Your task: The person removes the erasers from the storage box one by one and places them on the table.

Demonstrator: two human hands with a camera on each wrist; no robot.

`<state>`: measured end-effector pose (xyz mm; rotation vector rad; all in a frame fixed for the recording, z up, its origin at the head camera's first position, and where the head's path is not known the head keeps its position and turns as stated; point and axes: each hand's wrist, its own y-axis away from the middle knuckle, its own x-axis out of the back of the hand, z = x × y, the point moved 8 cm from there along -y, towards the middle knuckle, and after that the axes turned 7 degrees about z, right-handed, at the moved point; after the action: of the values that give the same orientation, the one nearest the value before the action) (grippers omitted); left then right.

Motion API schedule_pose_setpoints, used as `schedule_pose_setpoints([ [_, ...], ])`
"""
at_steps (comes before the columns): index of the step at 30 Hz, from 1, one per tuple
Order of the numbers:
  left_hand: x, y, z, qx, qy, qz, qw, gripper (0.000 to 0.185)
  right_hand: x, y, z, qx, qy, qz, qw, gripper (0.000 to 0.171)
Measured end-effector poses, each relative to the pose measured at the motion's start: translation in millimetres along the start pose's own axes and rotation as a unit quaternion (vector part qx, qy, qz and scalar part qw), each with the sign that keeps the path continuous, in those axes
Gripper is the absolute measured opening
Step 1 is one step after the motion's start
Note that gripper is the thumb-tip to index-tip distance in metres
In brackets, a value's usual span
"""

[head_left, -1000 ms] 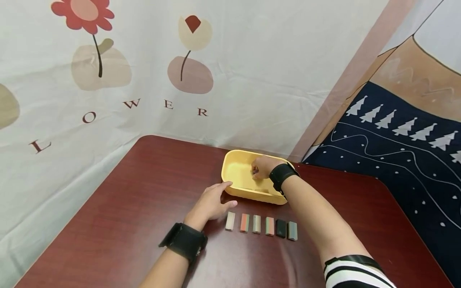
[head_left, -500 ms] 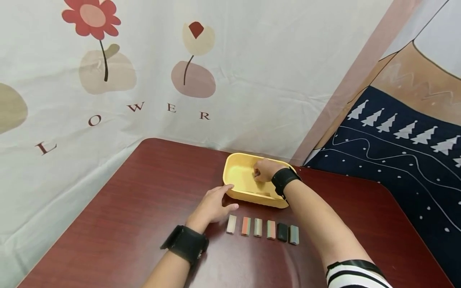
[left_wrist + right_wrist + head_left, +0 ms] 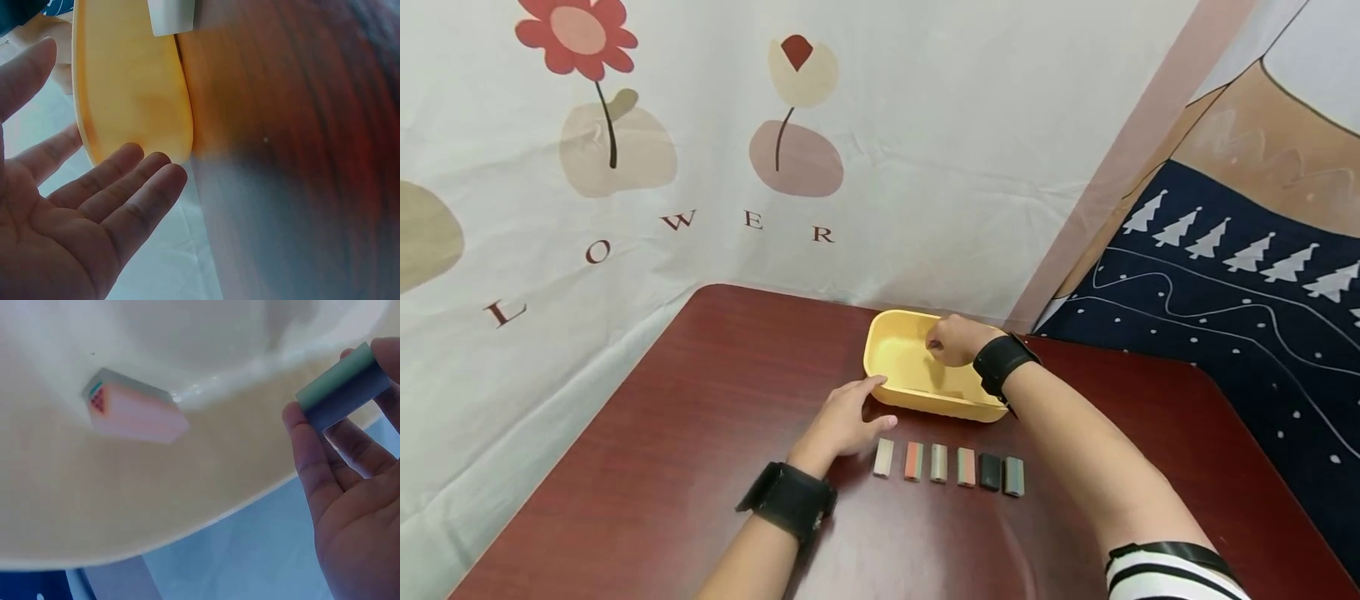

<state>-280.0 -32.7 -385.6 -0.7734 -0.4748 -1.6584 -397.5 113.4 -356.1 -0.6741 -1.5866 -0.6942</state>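
Observation:
My right hand (image 3: pixel 961 340) is over the yellow plastic bin (image 3: pixel 940 406). Thumb and fingertips pinch a green and dark blue eraser (image 3: pixel 344 387), seen clearly in the right wrist view. Below it, a pink and grey eraser (image 3: pixel 134 412) with a small red print lies inside the bin. At the bin's near left corner, my left hand (image 3: pixel 838 425) has its fingers extended, the fingertips right at the wall. A row of erasers lies in front: a cream one (image 3: pixel 883 457), several striped ones, a black one (image 3: pixel 989 472) and a grey-blue one (image 3: pixel 1014 477).
The bin stands near the back edge of a reddish-brown table (image 3: pixel 760 358). Behind hangs a white cloth (image 3: pixel 925 208) printed with flowers and letters. A dark blue cloth (image 3: pixel 1225 325) with white trees hangs at the right.
My right hand has risen slightly and shifted to the right over the bin with the eraser. The left hand stays at the bin's corner.

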Motion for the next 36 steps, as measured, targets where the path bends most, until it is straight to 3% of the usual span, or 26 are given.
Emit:
schedule_pose_setpoints([
  [4,-0.4,-1.0,0.9,-0.006,-0.006,0.000,1.0000,0.062,10.5,8.8,-3.6,0.003,-0.002,0.005,1.000,0.031],
  [10,-1.1,0.4,2.5,-0.014,-0.010,-0.002,0.9998,0.062,22.2,32.5,-9.9,-0.005,0.004,0.008,1.000,0.010],
  [21,1.7,2.3,2.2,-0.009,-0.014,-0.006,0.9998,0.063,38.8,89.8,-21.7,0.005,-0.012,0.035,0.999,0.015],
  [36,-1.5,0.2,1.7,-0.007,-0.007,-0.015,0.9998,0.064,29.0,167.0,-20.3,-0.005,-0.067,0.112,0.991,0.020],
])
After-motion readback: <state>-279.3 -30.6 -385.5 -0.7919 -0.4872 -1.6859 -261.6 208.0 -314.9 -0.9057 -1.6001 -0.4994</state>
